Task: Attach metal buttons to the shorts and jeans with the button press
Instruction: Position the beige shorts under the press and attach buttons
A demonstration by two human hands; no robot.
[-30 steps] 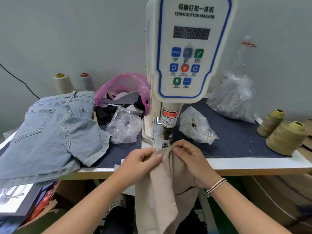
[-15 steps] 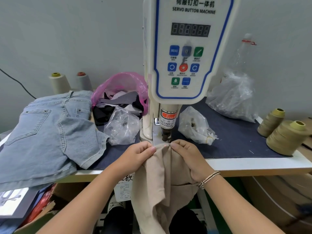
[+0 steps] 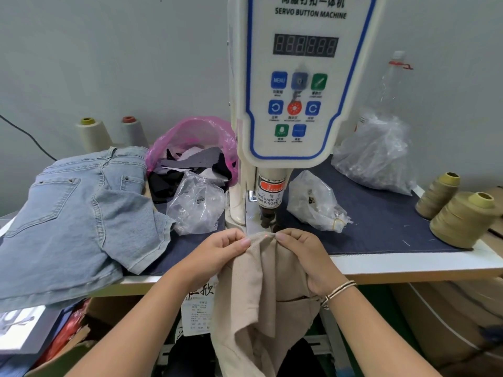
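A pink bag [image 3: 190,137] holds fabric scraps. Left hand [image 3: 217,254] and right hand [image 3: 304,254] pinch the beige shorts [image 3: 261,281] under the button press [image 3: 268,213]; the fabric hangs lengthwise off the desk [image 3: 408,265].

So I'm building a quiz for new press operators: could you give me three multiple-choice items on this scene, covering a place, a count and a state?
1. Where does the pink bag sit?
A. left of the machine
B. right of it
C. on the floor

2. How many olive thread cones stand at the right table edge?
A. one
B. two
C. four

3. What are the hands doing?
A. resting flat
B. pinching beige fabric
C. pressing buttons

Key:
1 A, it lies between the denim shorts and the machine.
2 B, two cones.
3 B, left hand and right hand pinch the beige fabric under the press head.
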